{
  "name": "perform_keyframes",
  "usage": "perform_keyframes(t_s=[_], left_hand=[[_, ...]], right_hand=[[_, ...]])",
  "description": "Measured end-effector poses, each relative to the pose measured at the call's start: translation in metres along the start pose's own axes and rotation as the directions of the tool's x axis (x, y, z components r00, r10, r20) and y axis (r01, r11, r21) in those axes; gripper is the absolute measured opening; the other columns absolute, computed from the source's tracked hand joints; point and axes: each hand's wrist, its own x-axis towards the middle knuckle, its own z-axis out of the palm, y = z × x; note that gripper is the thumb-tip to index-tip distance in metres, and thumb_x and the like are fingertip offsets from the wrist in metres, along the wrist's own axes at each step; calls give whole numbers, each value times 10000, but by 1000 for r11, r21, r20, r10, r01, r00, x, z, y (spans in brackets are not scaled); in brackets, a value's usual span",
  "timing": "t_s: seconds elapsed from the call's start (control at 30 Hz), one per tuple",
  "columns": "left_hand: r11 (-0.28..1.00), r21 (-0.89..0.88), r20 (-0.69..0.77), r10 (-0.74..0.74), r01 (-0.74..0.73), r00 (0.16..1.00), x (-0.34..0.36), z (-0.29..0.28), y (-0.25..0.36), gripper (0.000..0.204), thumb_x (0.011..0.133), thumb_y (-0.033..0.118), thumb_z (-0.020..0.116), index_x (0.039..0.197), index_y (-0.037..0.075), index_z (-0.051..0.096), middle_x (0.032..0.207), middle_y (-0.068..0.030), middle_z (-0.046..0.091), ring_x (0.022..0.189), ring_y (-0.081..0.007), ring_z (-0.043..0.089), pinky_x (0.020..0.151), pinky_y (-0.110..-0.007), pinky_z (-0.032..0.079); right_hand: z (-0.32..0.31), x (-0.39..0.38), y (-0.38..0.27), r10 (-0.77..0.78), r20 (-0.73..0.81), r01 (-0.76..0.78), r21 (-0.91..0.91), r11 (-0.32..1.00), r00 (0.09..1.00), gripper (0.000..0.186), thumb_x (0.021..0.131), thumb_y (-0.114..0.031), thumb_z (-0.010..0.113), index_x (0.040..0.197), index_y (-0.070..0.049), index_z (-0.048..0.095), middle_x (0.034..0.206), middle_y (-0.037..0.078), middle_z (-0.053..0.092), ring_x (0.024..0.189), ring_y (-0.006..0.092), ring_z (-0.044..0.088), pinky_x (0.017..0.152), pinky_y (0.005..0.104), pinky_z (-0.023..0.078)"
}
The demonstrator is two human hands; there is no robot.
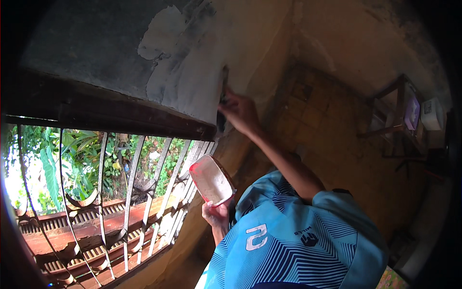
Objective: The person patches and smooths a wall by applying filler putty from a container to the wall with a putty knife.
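My left hand (216, 215) grips a small red-rimmed plastic tub (211, 182) from below. The tub is tilted, and a pale whitish paste coats its inside. Up at the wall, my right hand (239, 111) is closed around a dark, thin tool that looks like a putty knife (224, 77). It is seen nearly edge-on against the wall (192, 82), beside the corner of the window frame. Smooth pale grey filler covers part of the wall there, and its ragged edge meets darker, stained plaster.
A window with bent metal bars (101, 192) is at the left, under a dark wooden frame (110, 111); plants show outside. At the far right stands a wooden stool or small table (397, 103) with a purple item (412, 113) and a white box (431, 114). The floor (332, 120) has yellowish tiles.
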Motion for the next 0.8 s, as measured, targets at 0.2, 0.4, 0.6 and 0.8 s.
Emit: perform_keyframes(t_s=[0.2,0.4,0.6,0.8], left_hand=[[1000,15,-7,23,-23,1000,-4,-4,-2,705,774,198,563,1402,-56,366,1313,-249,544,1153,-408,599,928,-539,561],[999,-22,7,26,-26,1000,-8,-6,-3,710,780,201,578,1402,-62,360,1313,-254,542,1148,-412,601,915,-542,568],[997,-31,-39,64,-65,997,-11,-11,-1,708,788,209,576,1401,-66,352,1309,-260,542,1141,-421,602,899,-541,576],[997,-30,-28,71,-72,997,-11,-21,-1,729,791,230,587,1408,-67,339,1310,-264,540,1150,-419,596,919,-561,560]], right_hand=[[-29,71,-15,-118,-119,85,-245,966,986,611,849,-243,748,1358,14,528,771,94,717,706,95,662,661,281,523],[32,-13,-39,-57,49,59,-46,997,997,627,857,-193,737,1390,21,485,804,111,720,729,99,676,653,269,531],[-3,22,-52,-124,-67,119,-75,990,990,508,807,-248,750,1196,49,615,688,119,687,667,171,688,659,320,532],[9,37,-69,-122,-13,116,-232,966,992,448,841,-242,746,1201,-4,626,751,96,721,712,117,683,645,301,516]])
